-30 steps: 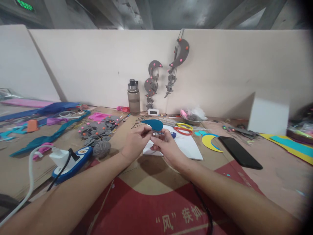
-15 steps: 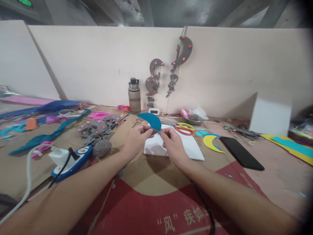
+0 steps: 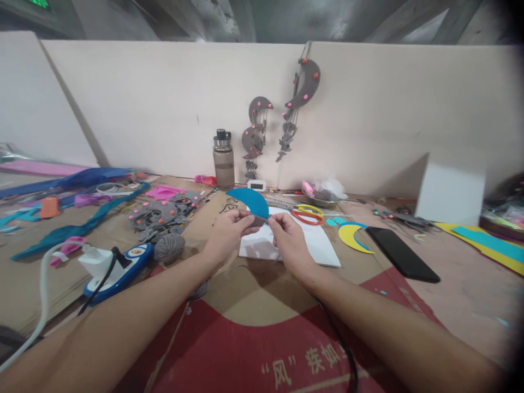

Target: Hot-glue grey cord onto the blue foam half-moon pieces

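My left hand (image 3: 226, 236) and my right hand (image 3: 290, 243) both pinch the blue foam crescent (image 3: 249, 201) above the white paper (image 3: 315, 245).

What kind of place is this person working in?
Most likely a craft workbench. Both hands, left hand and right hand, pinch a blue crescent cutout; scissors and grey yarn lie on the table, and finished moon hangings hang on the wall.
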`<control>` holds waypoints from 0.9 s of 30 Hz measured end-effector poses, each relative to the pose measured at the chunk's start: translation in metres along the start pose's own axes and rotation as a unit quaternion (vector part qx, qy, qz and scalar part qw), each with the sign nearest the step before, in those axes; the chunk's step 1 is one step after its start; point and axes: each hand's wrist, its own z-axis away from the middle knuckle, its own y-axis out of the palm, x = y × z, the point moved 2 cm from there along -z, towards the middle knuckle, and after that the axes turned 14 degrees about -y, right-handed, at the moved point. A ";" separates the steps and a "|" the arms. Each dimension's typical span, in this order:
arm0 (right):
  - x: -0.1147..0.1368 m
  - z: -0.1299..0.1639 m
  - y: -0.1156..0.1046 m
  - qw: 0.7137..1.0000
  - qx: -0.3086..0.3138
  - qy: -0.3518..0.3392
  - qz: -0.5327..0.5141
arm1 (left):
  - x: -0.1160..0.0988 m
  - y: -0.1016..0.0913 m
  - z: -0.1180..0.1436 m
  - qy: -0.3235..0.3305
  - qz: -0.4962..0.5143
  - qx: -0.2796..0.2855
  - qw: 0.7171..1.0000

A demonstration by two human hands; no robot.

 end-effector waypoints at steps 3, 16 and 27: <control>0.001 0.000 0.000 1.000 -0.002 -0.001 0.002 | -0.001 0.000 0.001 -0.002 0.010 0.009 1.000; -0.002 0.002 0.000 1.000 -0.009 -0.007 0.003 | -0.002 0.002 0.004 -0.016 0.034 0.026 0.999; 0.000 0.001 0.001 1.000 0.004 0.010 -0.021 | -0.002 0.003 0.004 -0.047 0.068 0.045 0.996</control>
